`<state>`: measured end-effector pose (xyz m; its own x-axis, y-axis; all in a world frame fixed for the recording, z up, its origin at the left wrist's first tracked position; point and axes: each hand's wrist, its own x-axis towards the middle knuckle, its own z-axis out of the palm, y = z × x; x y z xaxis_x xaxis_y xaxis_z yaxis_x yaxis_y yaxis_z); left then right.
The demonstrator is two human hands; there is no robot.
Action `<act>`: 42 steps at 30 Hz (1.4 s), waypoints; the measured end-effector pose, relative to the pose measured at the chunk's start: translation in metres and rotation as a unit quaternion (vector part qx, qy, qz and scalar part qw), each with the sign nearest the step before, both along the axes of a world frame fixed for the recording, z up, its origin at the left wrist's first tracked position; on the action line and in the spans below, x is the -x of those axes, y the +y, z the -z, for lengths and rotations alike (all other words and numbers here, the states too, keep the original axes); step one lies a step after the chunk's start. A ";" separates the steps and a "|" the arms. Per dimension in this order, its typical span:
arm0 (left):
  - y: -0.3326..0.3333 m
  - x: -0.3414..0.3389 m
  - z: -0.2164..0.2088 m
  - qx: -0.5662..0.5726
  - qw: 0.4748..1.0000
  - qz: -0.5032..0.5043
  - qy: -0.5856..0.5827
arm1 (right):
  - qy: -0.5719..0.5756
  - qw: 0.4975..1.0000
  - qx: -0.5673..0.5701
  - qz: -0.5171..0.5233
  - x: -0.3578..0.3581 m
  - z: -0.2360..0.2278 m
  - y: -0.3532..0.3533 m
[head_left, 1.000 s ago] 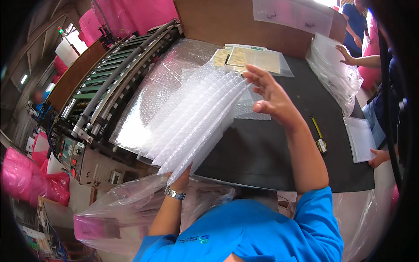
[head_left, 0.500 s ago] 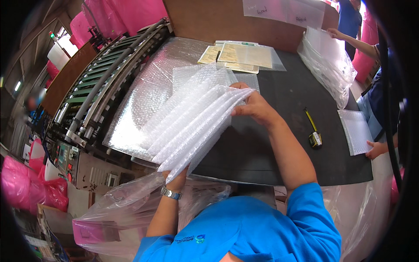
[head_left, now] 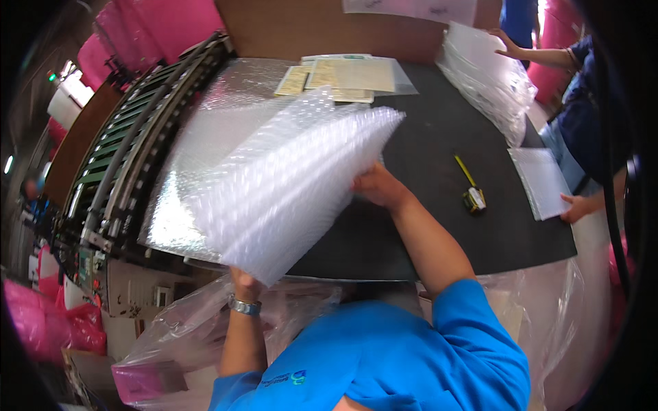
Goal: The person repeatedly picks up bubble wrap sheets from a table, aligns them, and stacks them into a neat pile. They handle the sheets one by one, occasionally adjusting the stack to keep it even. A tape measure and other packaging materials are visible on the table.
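Note:
A stack of clear bubble-wrap sheets (head_left: pixel 295 185) hangs tilted over the near left part of the table, between my two hands. My left hand (head_left: pixel 245 282) grips its lower corner from below; most of the fingers are hidden behind the plastic. At the stack's right edge, my right hand (head_left: pixel 380 186) is closed on it, the fingertips partly covered by the sheets. The upper right corner sticks out beyond that hand. Beneath lies a large bubble-wrap sheet (head_left: pixel 164 216), spread on the table's left side.
Papers and yellow patterned sheets (head_left: pixel 356 74) lie at the back of the dark tabletop (head_left: pixel 418 233). A tape measure (head_left: pixel 473 199) rests to the right, partly pulled out. A roller machine (head_left: pixel 130 144) borders the left. Another person's hand (head_left: pixel 581 207) holds bubble wrap (head_left: pixel 539 183) at the right.
My right hand has moved from the sheets' upper corner down their right edge. The fanned layers have come together, with a broad face now showing. The whole view has shifted slightly.

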<state>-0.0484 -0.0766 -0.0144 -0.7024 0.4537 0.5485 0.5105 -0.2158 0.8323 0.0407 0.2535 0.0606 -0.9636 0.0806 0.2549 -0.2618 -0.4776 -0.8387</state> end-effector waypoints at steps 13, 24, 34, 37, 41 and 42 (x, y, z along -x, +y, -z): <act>0.076 -0.032 -0.049 0.008 0.973 -0.030 -0.229 | 0.099 0.942 0.144 0.285 -0.067 0.012 0.183; -0.137 -0.042 0.002 -0.053 0.879 0.146 -0.450 | -0.240 0.820 0.119 0.506 -0.184 0.097 0.335; -0.333 -0.207 0.237 -0.042 0.607 -0.489 -0.625 | -0.280 0.784 0.037 0.553 -0.174 0.085 0.309; -0.316 -0.217 0.255 0.121 0.414 -0.681 -0.592 | -0.306 0.687 -0.182 0.634 -0.154 0.052 0.273; -0.206 -0.158 0.147 0.498 0.491 -0.612 -0.369 | -0.243 0.723 -0.290 0.578 -0.110 0.015 0.211; -0.198 -0.149 0.144 0.638 0.526 -0.517 -0.223 | -0.258 0.780 -0.284 0.495 -0.092 0.002 0.177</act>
